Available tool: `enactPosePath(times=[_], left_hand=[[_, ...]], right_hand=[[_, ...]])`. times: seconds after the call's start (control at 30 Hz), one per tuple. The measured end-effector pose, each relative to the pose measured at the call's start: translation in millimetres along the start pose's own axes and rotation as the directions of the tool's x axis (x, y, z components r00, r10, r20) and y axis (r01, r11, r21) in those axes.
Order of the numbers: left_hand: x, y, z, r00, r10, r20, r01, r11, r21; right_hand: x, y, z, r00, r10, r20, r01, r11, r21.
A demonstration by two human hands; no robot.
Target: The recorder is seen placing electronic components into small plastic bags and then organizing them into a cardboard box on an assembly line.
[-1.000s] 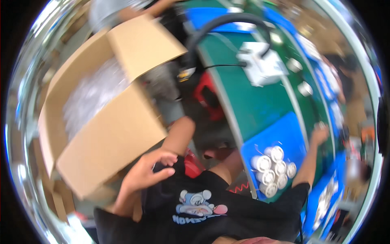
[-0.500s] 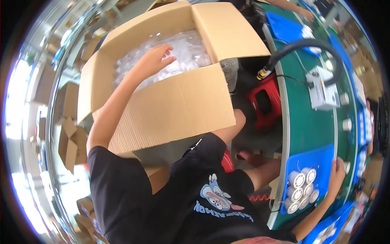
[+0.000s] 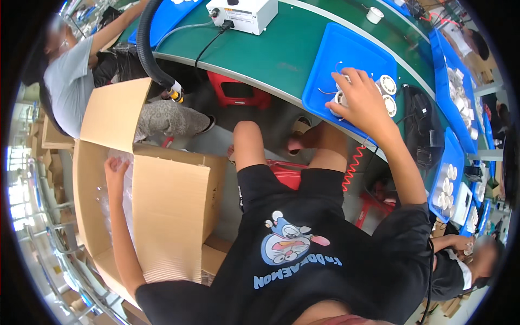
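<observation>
My left hand (image 3: pixel 116 166) is inside the cardboard box (image 3: pixel 168 211) on the left, its fingers loosely bent and apart. Under and around it lie clear plastic pieces (image 3: pixel 128 189), partly hidden by the flaps; nothing shows held in it. My right hand (image 3: pixel 364 103) reaches over the blue tray (image 3: pixel 319 81) on the bench, fingers spread above white round parts. One white round part (image 3: pixel 340 98) shows between thumb and fingers, and I see no firm grip on it. More white slotted round parts (image 3: pixel 388 84) sit beside the hand; thin wires trail from the group.
A black flexible hose (image 3: pixel 145 49) curves off the green bench (image 3: pixel 281 62) near a white box-shaped device (image 3: pixel 246 16). Red stools (image 3: pixel 238 89) stand beneath. More blue trays (image 3: pixel 457 108) line the right. A co-worker (image 3: pixel 70 81) sits at upper left, another (image 3: pixel 455 265) at lower right.
My view has turned right, so the box now appears at the left and the tray farther up. The right hand has moved from the tray's edge to over the round parts. The left stays in the box.
</observation>
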State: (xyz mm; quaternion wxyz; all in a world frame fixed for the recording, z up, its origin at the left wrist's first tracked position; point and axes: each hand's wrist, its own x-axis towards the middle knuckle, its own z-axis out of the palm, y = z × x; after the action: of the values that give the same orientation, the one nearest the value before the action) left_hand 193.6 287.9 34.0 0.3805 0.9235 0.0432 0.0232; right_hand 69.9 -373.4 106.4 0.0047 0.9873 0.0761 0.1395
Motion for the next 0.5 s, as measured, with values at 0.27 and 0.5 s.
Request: enactPosePath(times=[0.27,0.5], left_hand=[[-177,133,-98,0.955,-0.007,-0.298,-0.110,0.921,-0.374],[-223,239,123,0.835,0.459,0.303,0.104,0.410,-0.906]], right_hand=[[-15,-36,1,0.989,0.119,0.092,-0.121,0.992,0.025],[-24,-18,-10,0.978,0.209,-0.007,-0.193,0.915,0.353]])
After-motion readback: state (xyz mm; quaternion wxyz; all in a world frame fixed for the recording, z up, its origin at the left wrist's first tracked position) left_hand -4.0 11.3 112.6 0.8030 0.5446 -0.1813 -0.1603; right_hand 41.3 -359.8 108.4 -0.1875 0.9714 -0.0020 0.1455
